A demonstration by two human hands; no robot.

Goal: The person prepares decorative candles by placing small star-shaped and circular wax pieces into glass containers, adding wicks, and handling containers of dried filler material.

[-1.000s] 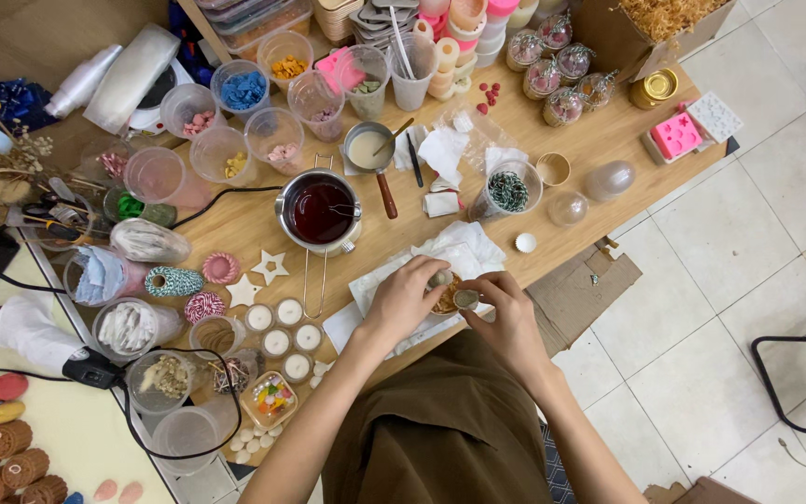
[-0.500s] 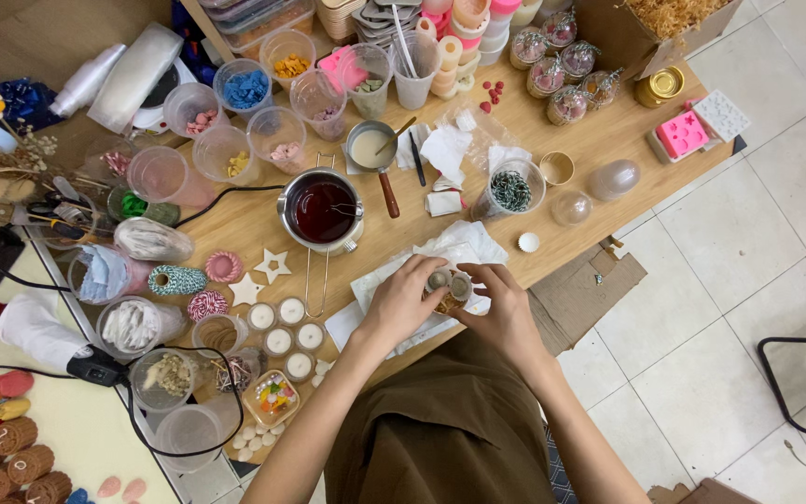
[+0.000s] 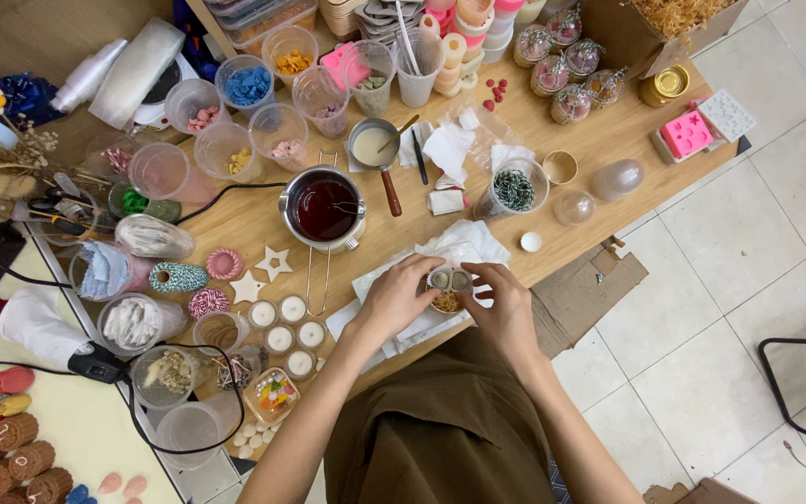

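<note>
Clear plastic, a small cup [image 3: 449,287] with yellowish bits inside is pinched between both hands, left hand [image 3: 394,301] and right hand [image 3: 507,313], over white paper [image 3: 440,252] at the near edge of the wooden surface [image 3: 599,140]. Beyond it stand a steel pot [image 3: 325,209] of dark red liquid, five white tealights [image 3: 288,324], two wooden stars [image 3: 263,275] and three twine spools [image 3: 200,278]. The floor [image 3: 757,261] is pale tile.
</note>
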